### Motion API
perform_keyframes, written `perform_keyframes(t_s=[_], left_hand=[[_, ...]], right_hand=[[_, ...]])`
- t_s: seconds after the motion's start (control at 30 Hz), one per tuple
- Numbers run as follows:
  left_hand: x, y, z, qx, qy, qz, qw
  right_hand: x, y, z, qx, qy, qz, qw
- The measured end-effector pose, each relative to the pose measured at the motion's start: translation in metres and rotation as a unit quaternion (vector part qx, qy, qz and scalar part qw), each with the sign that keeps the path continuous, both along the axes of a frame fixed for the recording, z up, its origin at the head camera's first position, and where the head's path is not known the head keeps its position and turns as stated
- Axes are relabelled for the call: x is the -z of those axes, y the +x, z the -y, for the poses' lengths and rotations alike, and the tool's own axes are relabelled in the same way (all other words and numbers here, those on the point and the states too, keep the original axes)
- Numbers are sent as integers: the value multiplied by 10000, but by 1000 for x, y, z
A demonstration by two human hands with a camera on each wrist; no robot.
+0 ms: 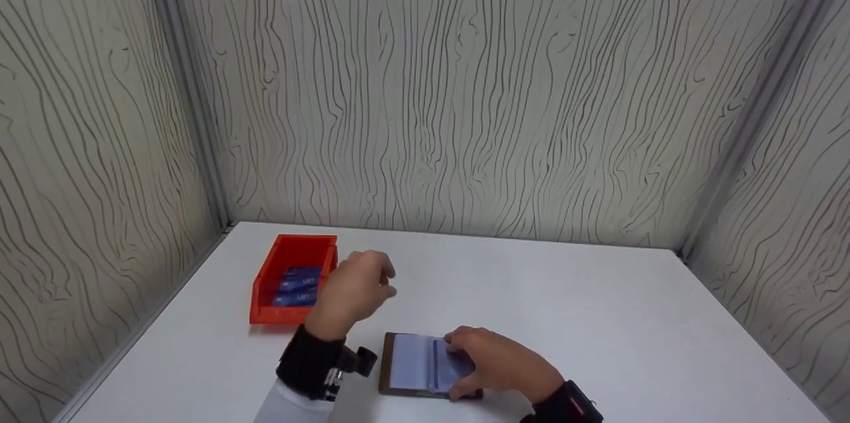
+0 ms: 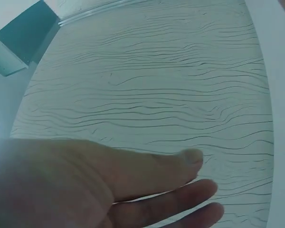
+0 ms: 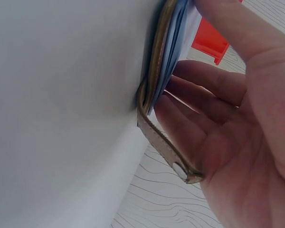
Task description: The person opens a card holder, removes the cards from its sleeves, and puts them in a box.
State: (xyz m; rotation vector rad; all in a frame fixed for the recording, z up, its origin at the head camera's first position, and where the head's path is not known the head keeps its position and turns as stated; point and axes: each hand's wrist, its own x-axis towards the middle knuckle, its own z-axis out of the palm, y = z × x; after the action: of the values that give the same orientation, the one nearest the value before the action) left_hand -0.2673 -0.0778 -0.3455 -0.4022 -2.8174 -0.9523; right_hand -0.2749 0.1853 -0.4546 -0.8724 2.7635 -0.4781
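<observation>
A brown card holder (image 1: 386, 370) lies spread open on the white table, its clear plastic sleeves (image 1: 410, 362) facing up. Over its right half my right hand (image 1: 501, 360) grips it, thumb at the near edge and fingers at the far edge. From the holder's side a strap (image 3: 164, 147) with a metal snap sticks out, seen in the right wrist view. My left hand (image 1: 355, 287) is held up beside the red bin (image 1: 282, 315), empty, fingers loosely bent. Several blue cards (image 1: 297, 297) lie inside the bin, partly hidden by that hand.
The white table (image 1: 597, 317) is bounded by wood-grain patterned panels (image 1: 425, 91) at the back and both sides. Grey posts (image 1: 192, 91) stand at the two back corners. The bin is at the table's left, farther back than the card holder.
</observation>
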Motion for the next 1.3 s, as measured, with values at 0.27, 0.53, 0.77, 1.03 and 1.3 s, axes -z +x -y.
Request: perform_keyframes(t_s=[0.27,0.53,0.77,1.03,1.3], left_hand=[[38,-8,-28,1070,-793,1351,9818],[70,-17,-45,818,-1773,2190,9560],[80,-18,-46,478,-1892,1486,9695],[85,-19,-47,421,-1800,1529,9708],[84,-19,-45,414,-1820,1530,9705]], right_hand=[[4,0,-2,-124,-127,-9,9998],[0,3,0,-162,-242,-93,9995],[0,2,-1,-105,-95,-230,9996],[-1,4,-4,-153,-74,-544,9984],[-7,6,2,2,329,-588,9977]])
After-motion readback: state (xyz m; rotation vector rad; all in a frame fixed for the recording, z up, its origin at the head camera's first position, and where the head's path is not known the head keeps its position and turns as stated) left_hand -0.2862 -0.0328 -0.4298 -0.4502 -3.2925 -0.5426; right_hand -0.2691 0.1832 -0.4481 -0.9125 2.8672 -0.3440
